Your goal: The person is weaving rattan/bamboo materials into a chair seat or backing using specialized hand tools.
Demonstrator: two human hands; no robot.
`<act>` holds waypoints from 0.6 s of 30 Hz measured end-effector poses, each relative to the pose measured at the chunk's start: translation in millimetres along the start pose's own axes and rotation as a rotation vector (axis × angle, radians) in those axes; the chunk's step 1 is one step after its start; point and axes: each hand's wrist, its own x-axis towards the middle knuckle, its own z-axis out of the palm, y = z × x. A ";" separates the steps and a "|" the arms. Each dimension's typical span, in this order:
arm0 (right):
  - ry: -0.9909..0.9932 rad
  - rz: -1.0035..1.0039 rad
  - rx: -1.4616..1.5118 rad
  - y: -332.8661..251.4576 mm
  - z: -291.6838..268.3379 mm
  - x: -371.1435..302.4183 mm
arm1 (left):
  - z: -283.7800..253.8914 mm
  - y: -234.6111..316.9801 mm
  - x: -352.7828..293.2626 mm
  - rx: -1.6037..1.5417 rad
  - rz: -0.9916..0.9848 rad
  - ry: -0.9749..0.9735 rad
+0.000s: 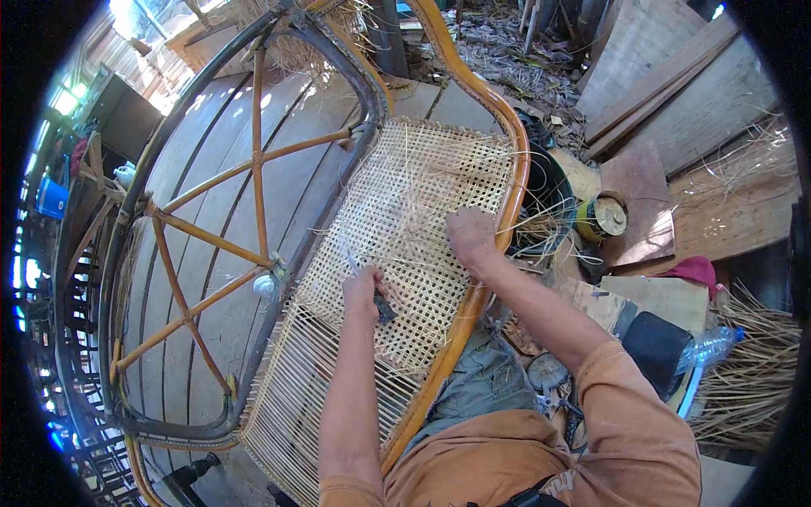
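A woven cane panel spans a wooden chair frame lying before me, its open weave dense in the upper part. Lower down, only parallel cane strands run across the frame. My left hand is closed around a knife; the dark handle end sticks out below the fist and a pale, thin blade points up and away over the weave. Near the glossy brown right rail, my right hand rests on the panel with fingers curled in; whatever they pinch is hidden.
To the left, the dark curved backrest with crossed poles lies over a slatted platform. At right stand a yellow-rimmed tin, a clear plastic bottle, a black container and a heap of cane strips.
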 end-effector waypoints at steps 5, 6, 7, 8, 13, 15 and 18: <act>-0.064 -0.046 -0.004 -3.6 -18.2 6.1 | 12.1 -5.4 -41.0 0.158 0.285 -0.076; -0.080 -0.053 0.008 -2.9 -14.5 9.6 | 17.8 -6.7 -48.9 0.162 0.273 -0.060; -0.123 0.022 0.153 -2.8 -20.5 14.7 | 25.3 -2.8 -62.1 0.263 0.347 -0.037; -0.167 0.098 0.298 -2.2 -26.1 18.7 | 30.6 -2.6 -70.4 0.365 0.420 -0.013; -0.387 0.177 0.551 28.1 -53.4 16.3 | 46.4 -0.4 -76.2 0.317 0.399 -0.115; -0.138 0.056 0.086 36.1 -59.4 4.1 | 49.7 10.0 -88.3 0.291 0.418 -0.122; -0.242 0.214 -0.206 36.5 -94.4 -6.8 | 41.1 12.7 -87.9 0.347 0.471 -0.111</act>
